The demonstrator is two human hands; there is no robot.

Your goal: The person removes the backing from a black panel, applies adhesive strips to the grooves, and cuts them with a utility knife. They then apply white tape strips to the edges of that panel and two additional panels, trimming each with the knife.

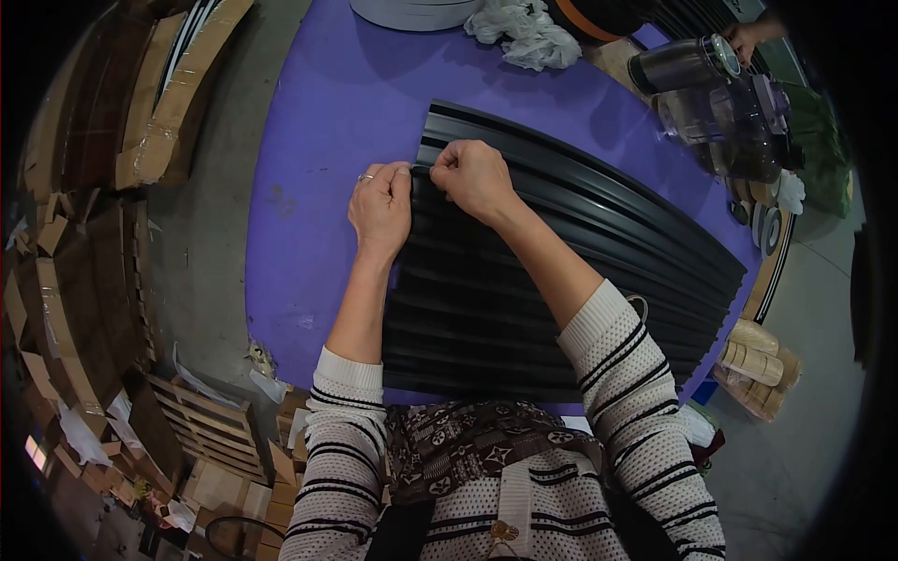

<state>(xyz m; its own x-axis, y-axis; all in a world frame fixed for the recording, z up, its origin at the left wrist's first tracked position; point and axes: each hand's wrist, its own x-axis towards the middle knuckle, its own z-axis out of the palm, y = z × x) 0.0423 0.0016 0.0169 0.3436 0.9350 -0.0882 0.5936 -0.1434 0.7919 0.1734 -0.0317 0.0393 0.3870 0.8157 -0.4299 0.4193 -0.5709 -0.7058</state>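
Black strips (486, 294), partly behind right hand (472, 178)

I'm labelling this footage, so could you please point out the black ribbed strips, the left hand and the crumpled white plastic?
Black ribbed strips (486, 299): head view, ribbed top surface.
Left hand (380, 209): head view, back of the hand.
Crumpled white plastic (531, 35): head view, middle of the bundle.

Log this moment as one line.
left hand: fingers curled at ends of black ridged strips | right hand: fingers pinched, over strips | support: purple table | held item: cannot tell
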